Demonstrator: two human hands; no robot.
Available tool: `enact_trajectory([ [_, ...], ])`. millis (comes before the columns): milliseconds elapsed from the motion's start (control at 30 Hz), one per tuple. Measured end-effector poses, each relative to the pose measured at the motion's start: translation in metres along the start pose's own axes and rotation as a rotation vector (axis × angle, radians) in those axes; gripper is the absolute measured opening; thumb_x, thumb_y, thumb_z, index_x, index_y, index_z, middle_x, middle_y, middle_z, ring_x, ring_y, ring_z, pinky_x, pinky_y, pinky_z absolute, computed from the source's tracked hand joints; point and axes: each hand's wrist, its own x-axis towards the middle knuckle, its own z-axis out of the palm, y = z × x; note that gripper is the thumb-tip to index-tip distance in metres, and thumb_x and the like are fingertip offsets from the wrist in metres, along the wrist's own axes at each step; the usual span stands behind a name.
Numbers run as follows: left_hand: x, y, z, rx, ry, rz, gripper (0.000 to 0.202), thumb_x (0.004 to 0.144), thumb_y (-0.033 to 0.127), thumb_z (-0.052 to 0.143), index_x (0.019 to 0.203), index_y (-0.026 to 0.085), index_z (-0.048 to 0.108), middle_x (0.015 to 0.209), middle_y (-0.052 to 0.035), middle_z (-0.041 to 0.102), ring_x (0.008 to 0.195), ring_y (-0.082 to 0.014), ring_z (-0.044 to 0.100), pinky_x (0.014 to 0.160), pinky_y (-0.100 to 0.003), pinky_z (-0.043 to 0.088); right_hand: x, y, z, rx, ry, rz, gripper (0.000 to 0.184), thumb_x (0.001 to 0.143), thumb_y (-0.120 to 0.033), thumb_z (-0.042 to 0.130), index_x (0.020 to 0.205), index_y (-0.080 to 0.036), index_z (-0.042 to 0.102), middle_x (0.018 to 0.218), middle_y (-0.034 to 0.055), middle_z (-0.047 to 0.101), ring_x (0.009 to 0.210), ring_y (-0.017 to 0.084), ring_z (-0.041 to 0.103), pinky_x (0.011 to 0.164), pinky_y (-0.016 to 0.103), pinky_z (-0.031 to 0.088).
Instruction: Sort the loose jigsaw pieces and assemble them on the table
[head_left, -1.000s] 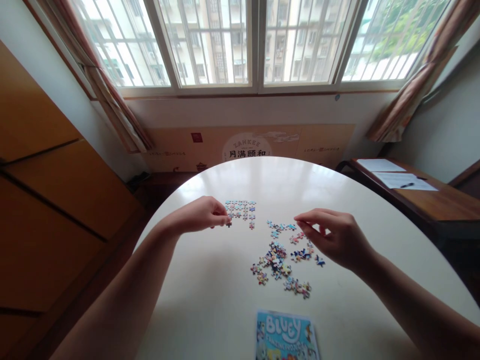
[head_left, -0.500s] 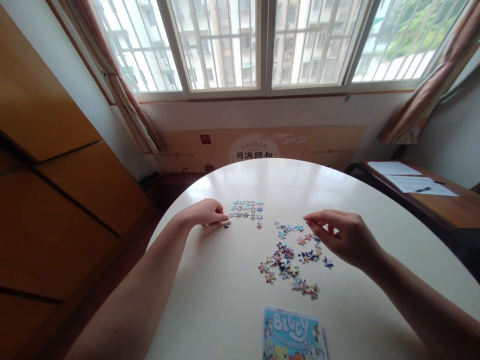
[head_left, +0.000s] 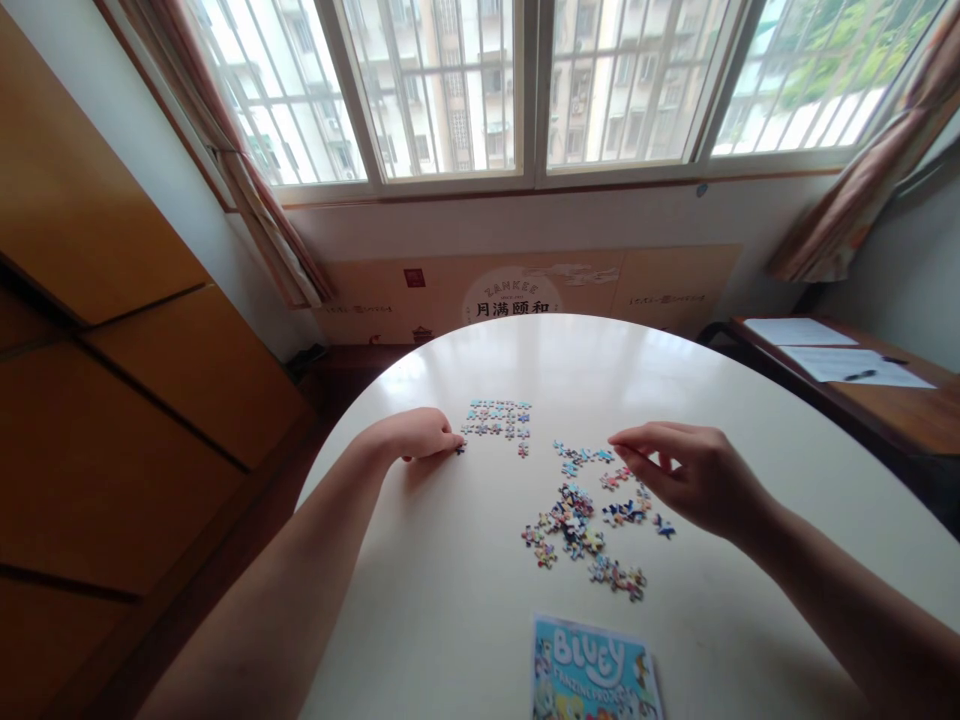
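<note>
My left hand (head_left: 417, 435) rests on the round white table (head_left: 465, 570), its fingertips pinched on a small jigsaw piece (head_left: 460, 447) at the lower left corner of a partly joined patch of puzzle (head_left: 498, 418). My right hand (head_left: 690, 476) hovers over the right side of a loose heap of colourful puzzle pieces (head_left: 585, 520). Its thumb and forefinger are drawn together, the other fingers curled; whether anything sits between them I cannot make out. A blue "Bluey" puzzle box (head_left: 594, 672) lies at the near edge.
A wooden side desk (head_left: 877, 405) with white papers (head_left: 832, 355) and a pen stands to the right. Orange-brown cabinets (head_left: 120, 380) fill the left. Behind the table a printed cardboard panel (head_left: 525, 290) leans under barred windows with curtains.
My left hand has come down from above the table onto its surface, setting the small piece at the corner of the joined patch. My right hand has barely moved.
</note>
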Motion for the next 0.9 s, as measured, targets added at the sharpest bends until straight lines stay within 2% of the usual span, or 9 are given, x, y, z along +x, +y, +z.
enact_trajectory([
  [200,0.000,0.003,0.001,-0.015,0.023,-0.010,0.044,0.076,0.061,0.053,0.062,0.020,0.053,0.059,-0.0044,0.055,0.051,-0.0196,0.053,0.058,-0.032,0.041,-0.001,0.004,-0.001,-0.009,-0.040,0.048,0.017,0.092,-0.026,0.059,0.095,-0.020,0.075,0.082,0.0012,0.075,0.054,0.010,0.060,0.053,0.027,0.051],
  [433,-0.002,0.005,-0.001,-0.066,0.025,-0.002,0.045,0.077,0.060,0.053,0.058,0.020,0.049,0.055,-0.0039,0.053,0.049,-0.0170,0.049,0.056,-0.031,0.039,0.003,0.010,-0.001,-0.019,-0.293,0.119,0.018,0.091,-0.027,0.059,0.087,-0.023,0.076,0.078,0.0005,0.074,0.066,0.013,0.065,0.063,0.029,0.050],
  [567,0.001,0.002,0.000,-0.093,0.028,-0.006,0.048,0.075,0.064,0.055,0.056,0.020,0.051,0.058,-0.0069,0.057,0.050,-0.0183,0.051,0.056,-0.031,0.041,0.003,0.015,-0.001,-0.021,-0.398,0.106,0.016,0.089,-0.025,0.061,0.090,-0.024,0.077,0.085,0.0028,0.074,0.075,0.015,0.066,0.067,0.029,0.050],
  [733,0.006,-0.003,0.001,-0.165,0.006,0.008,0.050,0.073,0.067,0.057,0.058,0.020,0.054,0.057,-0.0066,0.056,0.050,-0.0184,0.051,0.053,-0.032,0.043,0.003,0.019,-0.001,-0.038,-0.443,0.121,0.017,0.089,-0.020,0.061,0.096,-0.025,0.077,0.093,0.0048,0.071,0.084,0.018,0.065,0.073,0.032,0.050],
  [900,0.007,-0.005,0.001,-0.176,0.002,0.012,0.051,0.071,0.068,0.060,0.057,0.020,0.053,0.055,-0.0060,0.054,0.049,-0.0181,0.050,0.053,-0.031,0.043,0.004,0.017,-0.003,-0.043,-0.472,0.115,0.014,0.090,-0.024,0.064,0.095,-0.025,0.077,0.091,0.0055,0.069,0.083,0.018,0.064,0.074,0.032,0.049],
])
